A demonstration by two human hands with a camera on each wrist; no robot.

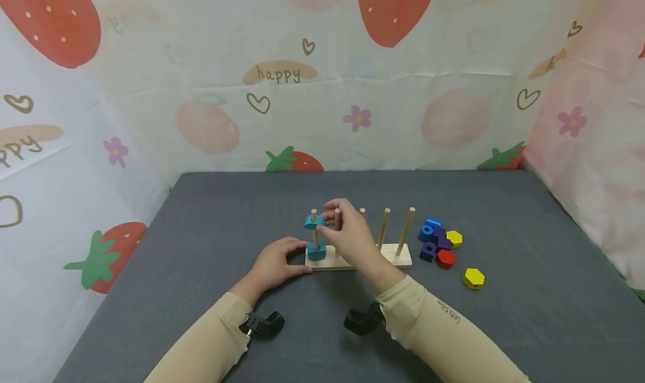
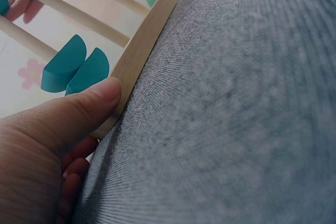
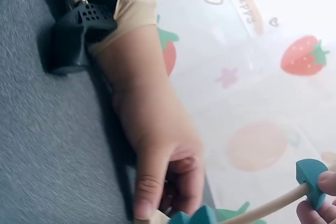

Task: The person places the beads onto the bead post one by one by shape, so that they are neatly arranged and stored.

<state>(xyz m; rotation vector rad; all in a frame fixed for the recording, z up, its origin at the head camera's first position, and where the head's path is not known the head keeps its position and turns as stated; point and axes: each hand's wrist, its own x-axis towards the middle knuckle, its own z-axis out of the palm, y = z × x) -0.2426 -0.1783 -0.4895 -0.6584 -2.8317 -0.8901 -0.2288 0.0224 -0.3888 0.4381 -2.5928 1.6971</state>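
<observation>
A pale wooden peg board (image 1: pixel 332 264) with several upright pegs stands on the grey table. My left hand (image 1: pixel 274 264) grips its left end, the thumb (image 2: pixel 100 98) against the front edge in the left wrist view. Near the top of the leftmost peg is a teal half-round block (image 1: pixel 311 223), threaded on it. My right hand (image 1: pixel 351 238) pinches that block between thumb and fingers, also visible in the right wrist view. Two teal blocks (image 2: pixel 64 67) sit stacked at the foot of the same peg. The right hand partly hides the middle pegs.
Right of the board lies a group of loose blocks: blue ring-like piece (image 1: pixel 425 233), purple block (image 1: pixel 428 252), red hexagon (image 1: pixel 445 258) and yellow hexagon (image 1: pixel 454 238). Another yellow hexagon (image 1: pixel 473 278) lies nearer the front. A printed cloth (image 1: pixel 312 120) hangs behind the table.
</observation>
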